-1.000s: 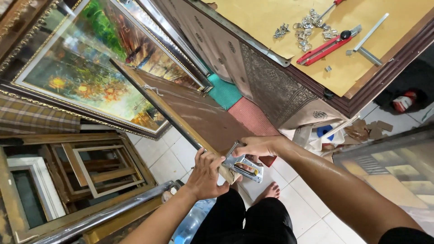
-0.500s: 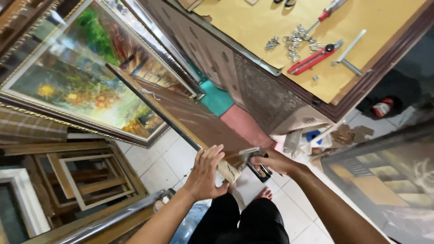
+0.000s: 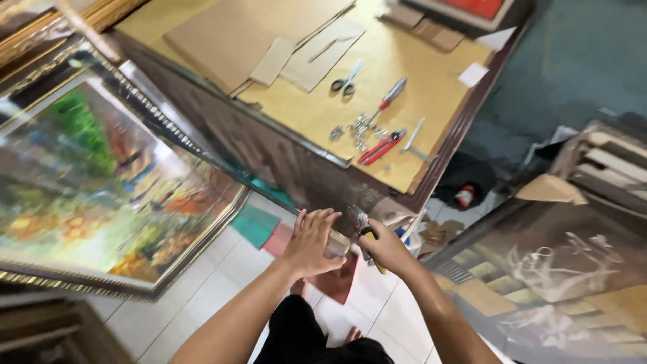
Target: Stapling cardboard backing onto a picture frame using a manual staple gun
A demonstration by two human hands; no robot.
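Observation:
My left hand (image 3: 309, 244) grips the near corner of a wooden picture frame (image 3: 337, 243) that I hold in front of my legs. Its brown backing (image 3: 340, 282) shows just below the hands. My right hand (image 3: 385, 251) is closed on a metal staple gun (image 3: 362, 228) with a yellow part, held against the right side of that same corner. The two hands are almost touching. The rest of the frame is hidden behind my hands and arms.
Straight ahead stands a table covered in tan paper (image 3: 431, 128), with scissors (image 3: 345, 83), a red-handled screwdriver (image 3: 389, 96), a red utility knife (image 3: 381, 147), metal hangers (image 3: 359, 127) and cardboard sheets (image 3: 236, 34). A large gilt-framed painting (image 3: 101, 182) leans at the left, another painting (image 3: 559, 283) at the right.
The view has swung up toward the table. The frame now shows only its corner and lower backing. My right hand with the staple gun has shifted to the corner's right side.

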